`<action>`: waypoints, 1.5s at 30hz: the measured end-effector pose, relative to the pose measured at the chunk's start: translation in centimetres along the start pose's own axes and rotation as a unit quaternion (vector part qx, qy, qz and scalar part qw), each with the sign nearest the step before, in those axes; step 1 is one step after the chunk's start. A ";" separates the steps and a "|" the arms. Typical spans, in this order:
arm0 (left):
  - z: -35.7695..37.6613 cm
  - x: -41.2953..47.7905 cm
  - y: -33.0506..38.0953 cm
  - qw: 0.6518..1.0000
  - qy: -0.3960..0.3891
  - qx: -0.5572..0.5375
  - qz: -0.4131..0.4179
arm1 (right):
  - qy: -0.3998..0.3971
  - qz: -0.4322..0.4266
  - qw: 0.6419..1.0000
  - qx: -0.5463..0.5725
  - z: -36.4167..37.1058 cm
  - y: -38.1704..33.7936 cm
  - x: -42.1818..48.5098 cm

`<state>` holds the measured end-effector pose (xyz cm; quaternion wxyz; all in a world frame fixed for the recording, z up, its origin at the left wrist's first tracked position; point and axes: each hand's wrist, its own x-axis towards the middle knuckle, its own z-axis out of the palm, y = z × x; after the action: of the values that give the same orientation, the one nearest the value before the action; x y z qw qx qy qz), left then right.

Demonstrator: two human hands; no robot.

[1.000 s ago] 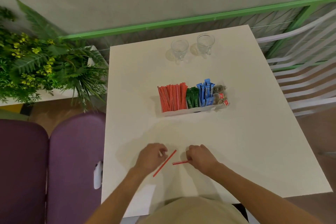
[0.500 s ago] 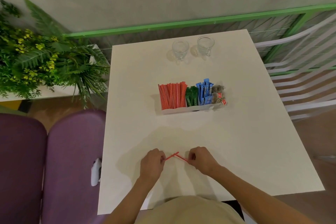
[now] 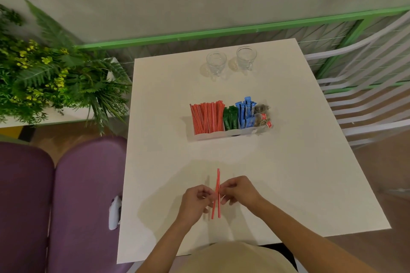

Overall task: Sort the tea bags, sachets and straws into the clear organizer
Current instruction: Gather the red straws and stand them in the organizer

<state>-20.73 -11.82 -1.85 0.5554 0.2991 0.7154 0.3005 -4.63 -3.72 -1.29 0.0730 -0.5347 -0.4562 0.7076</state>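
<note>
Two red straws (image 3: 217,180) stand nearly upright and side by side above the near part of the white table (image 3: 299,173). My left hand (image 3: 195,200) and my right hand (image 3: 240,190) both pinch them at mid-length. Farther back sits the clear organizer (image 3: 221,135), holding a bundle of red straws (image 3: 207,117) at its left, green sachets (image 3: 230,120), blue sachets (image 3: 246,111), and tea bags (image 3: 263,115) at its right end.
Two empty glass mugs (image 3: 216,63) (image 3: 246,57) stand at the table's far edge. Green plants (image 3: 51,77) fill the left, purple seats (image 3: 84,195) sit by the table's left side, and white slatted chairs (image 3: 366,86) stand at the right.
The two straws lay apart on the table, one in each hand. Both hands have brought them together and lifted them upright, side by side.
</note>
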 end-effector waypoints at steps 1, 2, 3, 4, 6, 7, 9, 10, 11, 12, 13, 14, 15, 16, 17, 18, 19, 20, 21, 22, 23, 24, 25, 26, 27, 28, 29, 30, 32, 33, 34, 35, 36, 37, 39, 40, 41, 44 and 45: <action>0.2 -0.1 0.1 1.000 0.000 -0.007 0.000 | -0.003 -0.002 1.000 0.010 0.1 -0.1 0.1; 0.2 -0.1 0.2 1.000 0.003 -0.016 -0.001 | -0.004 -0.003 1.000 0.020 0.2 -0.3 0.1; 0.3 -0.2 0.2 1.000 0.007 -0.025 -0.002 | -0.006 -0.004 1.000 0.030 0.2 -0.4 0.1; 0.3 -0.2 0.3 0.999 0.011 -0.033 -0.002 | -0.007 -0.004 0.999 0.040 0.3 -0.6 0.1; 0.3 -0.2 0.5 0.999 0.017 -0.045 -0.001 | -0.011 -0.005 0.998 0.056 0.3 -0.7 0.2; 0.3 -0.2 0.6 0.999 0.021 -0.044 -0.001 | -0.014 -0.008 0.998 0.061 0.3 -0.8 0.2; 0.3 -0.2 0.7 0.999 0.032 -0.034 0.002 | -0.017 -0.014 0.998 0.061 0.4 -1.0 0.2; 0.4 -0.2 0.8 0.999 0.038 -0.028 0.004 | -0.018 -0.016 0.998 0.056 0.5 -1.2 0.3; 0.4 -0.2 0.9 0.999 0.042 -0.025 0.005 | -0.019 -0.018 0.999 0.046 0.5 -1.4 0.3; 0.4 -0.1 1.1 0.999 0.043 -0.026 0.007 | -0.019 -0.021 0.999 0.032 0.4 -1.6 0.4; 0.4 -0.1 1.3 0.999 0.043 -0.032 0.009 | -0.017 -0.026 0.999 0.012 0.3 -1.9 0.5; 0.3 0.0 1.6 0.998 0.044 -0.038 0.010 | -0.011 -0.032 0.999 -0.011 0.2 -2.2 0.7; 0.2 0.2 1.9 0.998 0.047 -0.042 0.011 | -0.004 -0.039 0.999 -0.030 -0.1 -2.6 0.9; 0.1 0.4 2.2 0.998 0.048 -0.043 0.013 | 0.002 -0.047 0.998 -0.040 -0.3 -3.1 1.2; 0.0 0.6 2.5 0.998 0.046 -0.043 0.016 | 0.007 -0.054 0.998 -0.040 -0.5 -3.6 1.5; -0.1 0.7 2.7 0.998 0.040 -0.041 0.019 | 0.007 -0.060 0.998 -0.035 -0.8 -4.2 1.8; -0.3 0.9 2.9 0.998 0.034 -0.041 0.022 | 0.003 -0.066 0.997 -0.031 -0.9 -4.9 2.1; -0.5 1.0 3.1 0.998 0.031 -0.046 0.024 | -0.005 -0.073 0.997 -0.033 -0.9 -5.6 2.3; -0.7 1.2 3.4 0.998 0.031 -0.055 0.025 | -0.013 -0.081 0.996 -0.041 -1.1 -6.5 2.6; -0.9 1.5 3.7 0.997 0.033 -0.066 0.024 | -0.019 -0.092 0.994 -0.054 -1.2 -7.4 2.9; -1.1 1.7 3.9 0.996 0.035 -0.077 0.023 | -0.021 -0.102 0.992 -0.070 -1.5 -8.4 3.2; -1.2 1.9 4.1 0.996 0.034 -0.083 0.020 | -0.019 -0.112 0.990 -0.086 -1.8 -9.5 3.6; -1.3 2.0 4.2 0.996 0.029 -0.084 0.015 | -0.011 -0.120 0.987 -0.102 -2.2 -10.6 4.1; -1.4 2.0 4.1 0.997 0.022 -0.079 0.009 | 0.000 -0.129 0.985 -0.116 -2.7 -11.8 4.6; -1.6 1.9 4.0 0.997 0.017 -0.073 0.005 | 0.013 -0.138 0.983 -0.124 -3.0 -13.1 5.2; -1.8 1.8 3.9 0.998 0.011 -0.066 0.004 | 0.027 -0.146 0.981 -0.123 -3.4 -14.5 5.8; -2.0 1.7 3.8 0.998 0.008 -0.061 0.004 | 0.041 -0.153 0.981 -0.114 -3.7 -15.7 6.4; -2.2 1.7 3.7 0.998 0.007 -0.060 0.004 | 0.052 -0.158 0.981 -0.102 -3.9 -16.7 7.0; -2.5 2.0 3.7 0.998 0.014 -0.067 0.002 | 0.072 -0.170 0.978 -0.095 -4.2 -18.5 8.1; -2.7 2.1 3.8 0.997 0.019 -0.071 0.001 | 0.080 -0.175 0.976 -0.103 -4.3 -19.1 8.5; -2.8 2.3 4.0 0.997 0.026 -0.075 0.000 | 0.086 -0.178 0.974 -0.114 -4.2 -19.7 9.0; -3.0 2.5 4.1 0.997 0.032 -0.077 0.000 | 0.091 -0.179 0.972 -0.123 -4.0 -20.0 9.4; -3.1 2.7 4.2 0.996 0.037 -0.079 0.000 | 0.095 -0.179 0.971 -0.125 -3.8 -20.3 9.7; -3.2 2.9 4.4 0.996 0.041 -0.081 0.001 | 0.098 -0.180 0.970 -0.127 -3.6 -20.6 10.1; -3.4 3.2 4.8 0.995 0.049 -0.088 0.003 | 0.104 -0.189 0.965 -0.147 -3.4 -20.7 10.9; -3.4 3.4 5.1 0.994 0.055 -0.094 0.004 | 0.105 -0.195 0.962 -0.162 -3.3 -20.7 11.4; -3.3 3.4 5.3 0.993 0.062 -0.102 0.005 | 0.106 -0.197 0.959 -0.177 -3.2 -20.5 11.8; -4.0 3.8 5.9 0.990 0.101 -0.094 0.026 | 0.098 -0.182 0.952 -0.225 -2.4 -19.8 13.0; -4.4 4.2 6.2 0.990 0.114 -0.077 0.041 | 0.093 -0.174 0.950 -0.244 -2.2 -19.5 13.3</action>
<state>-25.32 -5.11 1.16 0.4786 0.2483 0.7358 0.4098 -15.90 16.54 3.55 0.1040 -0.5122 -0.6919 0.4981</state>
